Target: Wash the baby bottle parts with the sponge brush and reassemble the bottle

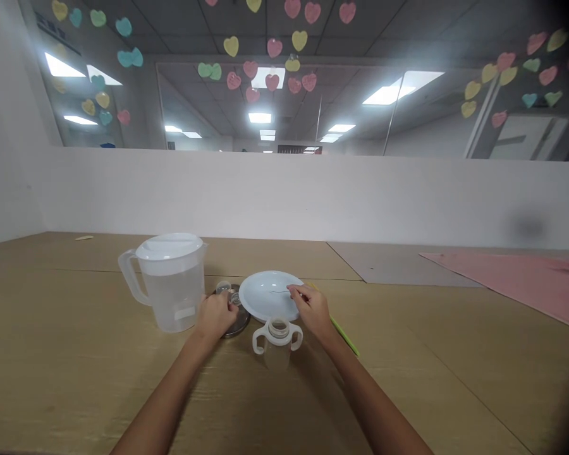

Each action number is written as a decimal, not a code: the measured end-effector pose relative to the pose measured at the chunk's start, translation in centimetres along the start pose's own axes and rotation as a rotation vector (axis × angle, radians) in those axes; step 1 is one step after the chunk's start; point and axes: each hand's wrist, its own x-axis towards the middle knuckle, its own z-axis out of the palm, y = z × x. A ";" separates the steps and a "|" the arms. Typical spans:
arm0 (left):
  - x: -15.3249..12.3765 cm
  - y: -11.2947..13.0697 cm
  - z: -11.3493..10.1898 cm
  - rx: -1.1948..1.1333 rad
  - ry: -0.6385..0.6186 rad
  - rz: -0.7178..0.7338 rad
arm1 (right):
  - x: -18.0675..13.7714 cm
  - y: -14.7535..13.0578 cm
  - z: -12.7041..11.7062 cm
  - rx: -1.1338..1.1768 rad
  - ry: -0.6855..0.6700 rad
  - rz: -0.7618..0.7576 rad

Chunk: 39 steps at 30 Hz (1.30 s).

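Note:
A clear plastic pitcher [171, 281] with a white lid stands left of centre on the wooden table. My left hand [215, 316] is curled beside it, fingers closed over a small clear cap above a round metal lid [235, 320]. My right hand [312, 308] rests on the right rim of a white plate [268, 294], fingers pinched on a thin object I cannot make out. A two-handled clear bottle [277, 341] stands open-topped between my forearms, just in front of the plate.
A green-yellow stick [344, 333] lies under my right wrist. A pink mat [521, 279] and a grey sheet [389, 262] lie at the right. A white partition wall closes off the back of the table.

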 end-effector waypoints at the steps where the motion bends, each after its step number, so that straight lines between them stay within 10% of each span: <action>1: 0.0 0.0 -0.2 -0.007 -0.001 -0.001 | 0.0 0.0 0.0 0.004 -0.001 -0.002; 15: 0.8 1.6 -1.8 -0.496 0.343 0.151 | 0.0 0.6 0.0 -0.004 0.031 0.019; 24: 1.3 6.0 -0.9 -0.604 0.219 0.177 | 0.0 0.9 -0.2 -0.214 0.076 -0.066; 39: 1.3 5.1 2.7 -0.565 0.107 0.303 | 0.2 1.3 0.8 -0.089 0.139 -0.072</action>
